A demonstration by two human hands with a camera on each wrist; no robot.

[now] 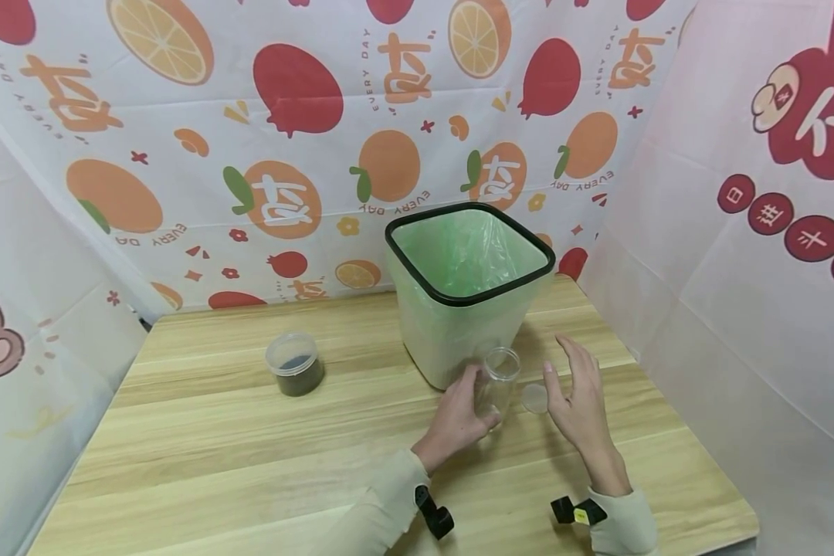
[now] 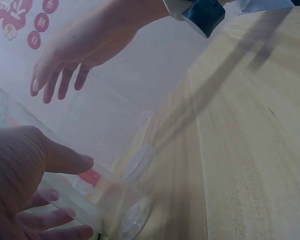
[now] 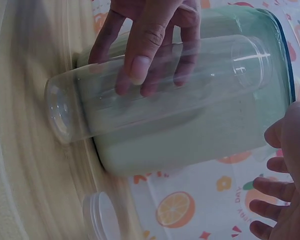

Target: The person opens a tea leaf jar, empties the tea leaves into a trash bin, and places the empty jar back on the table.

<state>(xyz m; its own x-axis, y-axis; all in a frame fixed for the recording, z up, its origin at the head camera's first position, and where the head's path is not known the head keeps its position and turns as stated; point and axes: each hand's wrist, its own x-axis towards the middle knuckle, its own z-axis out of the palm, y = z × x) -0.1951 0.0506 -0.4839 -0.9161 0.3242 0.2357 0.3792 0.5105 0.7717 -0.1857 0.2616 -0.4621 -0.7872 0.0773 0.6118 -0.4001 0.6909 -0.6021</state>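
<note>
My left hand [image 1: 455, 415] grips a tall, clear plastic jar [image 1: 498, 386], which stands without a lid in front of the green bin. In the right wrist view the thumb lies across the near side of the jar [image 3: 190, 102], with fingers behind it. A round translucent lid [image 1: 535, 398] lies on the table just right of the jar; its ridged side shows in the right wrist view [image 3: 101, 216]. Holding nothing, my right hand [image 1: 582, 401] hovers beside the lid, thumb and fingers spread apart.
Behind the jar stands a pale green bin [image 1: 438, 332] with a black rim and a clear liner. A small round tub [image 1: 299, 376] with dark contents sits farther left on the wooden table [image 1: 201, 448]. Fruit-printed cloth [image 1: 361, 100] hangs at the back.
</note>
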